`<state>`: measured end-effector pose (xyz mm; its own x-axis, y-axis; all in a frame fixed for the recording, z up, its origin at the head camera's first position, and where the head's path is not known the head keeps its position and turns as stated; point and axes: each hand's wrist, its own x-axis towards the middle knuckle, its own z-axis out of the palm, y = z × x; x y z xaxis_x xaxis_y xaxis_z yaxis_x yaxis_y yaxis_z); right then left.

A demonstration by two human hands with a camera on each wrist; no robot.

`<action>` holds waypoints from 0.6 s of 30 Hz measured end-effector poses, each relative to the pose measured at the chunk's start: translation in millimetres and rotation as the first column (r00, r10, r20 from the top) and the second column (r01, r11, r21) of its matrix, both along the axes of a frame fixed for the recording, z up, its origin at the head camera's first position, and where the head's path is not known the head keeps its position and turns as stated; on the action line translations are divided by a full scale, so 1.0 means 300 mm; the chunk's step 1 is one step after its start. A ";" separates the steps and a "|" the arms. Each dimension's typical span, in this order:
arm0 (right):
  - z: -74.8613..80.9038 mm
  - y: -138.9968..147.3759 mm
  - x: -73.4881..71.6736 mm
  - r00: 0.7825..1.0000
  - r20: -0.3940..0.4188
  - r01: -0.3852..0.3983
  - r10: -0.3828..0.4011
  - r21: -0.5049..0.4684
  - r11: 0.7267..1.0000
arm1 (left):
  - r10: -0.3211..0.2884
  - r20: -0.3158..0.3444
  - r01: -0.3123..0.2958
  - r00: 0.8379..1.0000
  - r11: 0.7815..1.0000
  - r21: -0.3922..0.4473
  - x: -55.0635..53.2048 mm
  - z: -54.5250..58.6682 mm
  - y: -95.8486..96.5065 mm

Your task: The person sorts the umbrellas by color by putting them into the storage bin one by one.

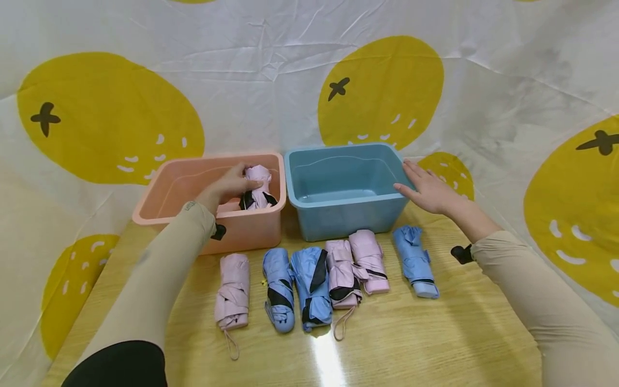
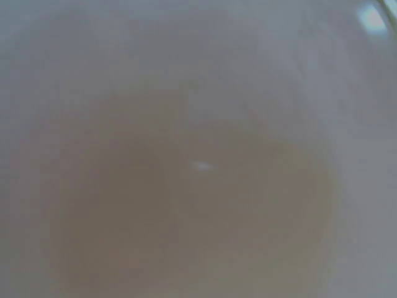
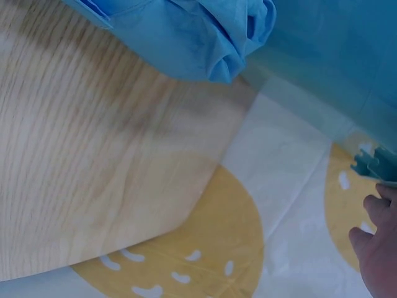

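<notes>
Inside the pink bin [image 1: 251, 231], at its right end, my left hand [image 1: 231, 184] grips a folded pink umbrella [image 1: 259, 176] with black patches near its lower end. Thumb and fingers go round the umbrella's upper part. The left wrist view is too blurred to show any of this. My right hand [image 1: 429, 192] lies with fingers extended at the right rim of the blue bin [image 1: 348, 217]. In the right wrist view the right hand [image 3: 379, 248] appears at the lower right, fingertips at the bin's rim.
Before the bins lies a row of folded umbrellas: a pink one [image 1: 233, 290] at left, two blue [image 1: 279, 290] beside it, two pink [image 1: 369, 260], and a blue one [image 1: 415, 263] at right. A wooden table [image 1: 387, 338] carries everything; a patterned cloth [image 1: 251, 107] hangs behind.
</notes>
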<state>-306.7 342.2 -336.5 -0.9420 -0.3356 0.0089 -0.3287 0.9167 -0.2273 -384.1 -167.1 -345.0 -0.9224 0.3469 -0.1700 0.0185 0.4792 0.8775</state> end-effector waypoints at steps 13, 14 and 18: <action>-0.001 -0.001 0.002 1.000 0.001 0.007 -0.007 0.010 1.000 | -0.020 0.028 0.026 0.999 0.971 -0.239 0.041 -0.017 -0.010; -0.002 -0.001 0.003 1.000 0.000 0.008 -0.008 0.010 1.000 | -0.034 0.023 0.039 0.999 0.965 -0.260 0.042 -0.018 -0.010; -0.005 -0.002 -0.001 1.000 0.002 0.012 -0.012 0.010 1.000 | -0.067 0.041 0.077 0.997 0.952 -0.295 0.036 -0.024 -0.017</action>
